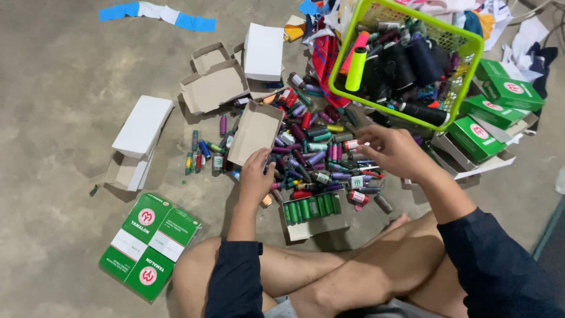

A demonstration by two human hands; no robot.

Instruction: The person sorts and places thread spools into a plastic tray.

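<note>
Cardboard box lid (255,133) is being gripped by left hand (254,179); right hand (395,152) is pinching 1 spool (352,145) over the floor pile (318,153). Risk: green basket (465,35) is leaning, prob spilling cones.

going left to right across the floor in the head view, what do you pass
green and white boxes → closed white box → left hand → box of green spools → right hand → green basket
</note>
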